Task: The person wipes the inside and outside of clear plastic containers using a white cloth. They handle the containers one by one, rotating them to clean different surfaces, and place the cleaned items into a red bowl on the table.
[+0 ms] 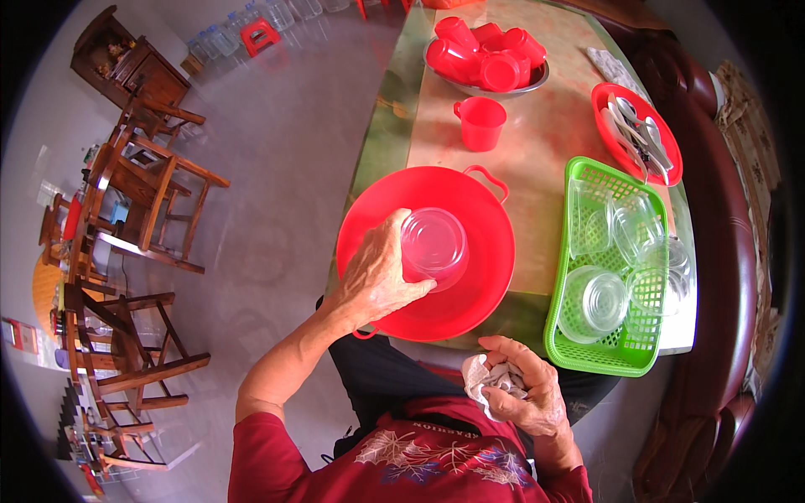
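My left hand (377, 270) grips a clear plastic bowl (435, 242) by its side, over the red plastic basin (484, 295). The bowl's round base faces up towards me. Whether it touches the basin's floor I cannot tell. In my right hand (528, 396), near my lap, is a crumpled whitish cloth (494, 382). Right of the basin stands a green plastic basket (556, 314) with several clear containers in it, among them an upturned bowl (594, 304). A red plastic mug (483, 124) stands beyond the basin, its handle to the left.
At the table's far end, a metal bowl (503, 93) holds several red mugs (500, 69). A red oval tray (600, 94) with spoons lies at right, near a folded cloth (616, 72). A brown leather sofa (723, 251) runs along the right side; wooden chairs (157, 195) stand at left.
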Demonstrator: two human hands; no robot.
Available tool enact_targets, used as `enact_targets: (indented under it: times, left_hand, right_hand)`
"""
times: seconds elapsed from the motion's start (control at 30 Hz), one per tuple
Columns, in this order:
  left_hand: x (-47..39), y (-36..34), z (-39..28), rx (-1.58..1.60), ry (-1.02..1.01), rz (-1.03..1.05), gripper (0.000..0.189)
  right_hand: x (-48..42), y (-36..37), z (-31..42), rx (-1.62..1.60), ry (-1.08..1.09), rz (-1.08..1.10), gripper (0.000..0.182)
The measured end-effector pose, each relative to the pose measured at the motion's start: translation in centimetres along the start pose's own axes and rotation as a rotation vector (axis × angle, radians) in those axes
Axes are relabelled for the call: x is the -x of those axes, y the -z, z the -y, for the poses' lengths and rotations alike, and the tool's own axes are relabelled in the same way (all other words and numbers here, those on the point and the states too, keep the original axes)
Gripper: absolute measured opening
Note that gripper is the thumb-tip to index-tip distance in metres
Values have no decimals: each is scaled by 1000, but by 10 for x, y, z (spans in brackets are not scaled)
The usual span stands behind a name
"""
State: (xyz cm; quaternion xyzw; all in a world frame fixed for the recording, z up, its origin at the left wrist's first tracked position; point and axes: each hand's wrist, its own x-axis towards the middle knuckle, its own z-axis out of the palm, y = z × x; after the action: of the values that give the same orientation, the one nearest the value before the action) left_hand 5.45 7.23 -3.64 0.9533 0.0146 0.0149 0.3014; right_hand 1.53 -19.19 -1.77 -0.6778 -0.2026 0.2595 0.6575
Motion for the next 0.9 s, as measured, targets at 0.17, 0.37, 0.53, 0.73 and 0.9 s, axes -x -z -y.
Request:
enact_targets:
  times: [0.17,0.37,0.53,0.73,0.9]
  left_hand:
    - [-1,-3,2,43,-9,16,95]
    - [4,1,-16,-9,-113,-188,97]
    - [-4,-6,-50,12,-329,-204,73]
    - [-41,-37,-98,677,-95,94,52]
    - [-96,-60,-120,911,193,255,39]
  right_hand:
    - [5,1,3,11,-38,11,51]
    - [25,6,7,-13,-22,-101,48]
    - [52,22,-1,-4,14,-120,38]
    - [81,43,-13,-34,30,-194,35]
    - [92,60,-18,-139,19,-216,31]
